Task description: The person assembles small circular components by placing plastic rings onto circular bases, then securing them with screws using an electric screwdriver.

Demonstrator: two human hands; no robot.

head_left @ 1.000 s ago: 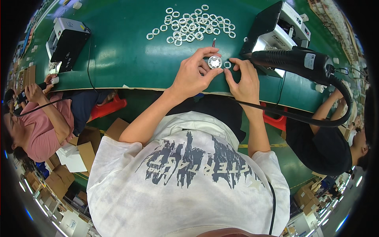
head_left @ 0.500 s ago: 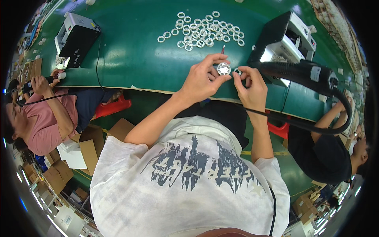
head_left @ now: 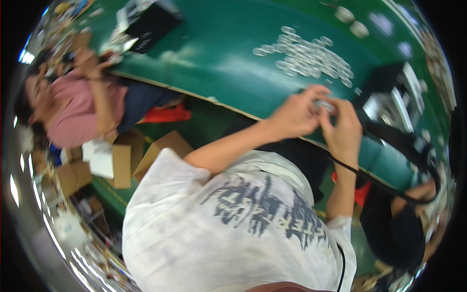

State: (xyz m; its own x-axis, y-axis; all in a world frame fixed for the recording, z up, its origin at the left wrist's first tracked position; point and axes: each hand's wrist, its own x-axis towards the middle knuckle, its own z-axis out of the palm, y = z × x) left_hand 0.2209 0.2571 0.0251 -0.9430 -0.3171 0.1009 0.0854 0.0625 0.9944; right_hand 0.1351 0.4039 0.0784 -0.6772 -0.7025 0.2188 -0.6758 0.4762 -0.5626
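Note:
My left hand [head_left: 297,116] pinches a small round white-and-silver part [head_left: 323,104] between thumb and fingers, over the near edge of the green table. Fingers of my right hand [head_left: 343,127] close in on the same part from the right, thumb and fingertips pressed against it. The small white ring seen in the right fingers earlier cannot be told apart now; blur and fingers hide it. Beyond my hands, a loose spread of several white rings [head_left: 311,56] lies on the table.
A black-and-white machine [head_left: 389,100] stands right of my hands, with a thick black corded tool [head_left: 401,141] in front. Another such machine [head_left: 153,27] is at the far left. A person in pink [head_left: 87,109] sits left, one in black [head_left: 391,226] right. Cardboard boxes [head_left: 121,165] stand behind.
My hands have come together, bringing the right hand's ring up to the left hand's round part. The whole view has swung and tilted, blurring the picture.

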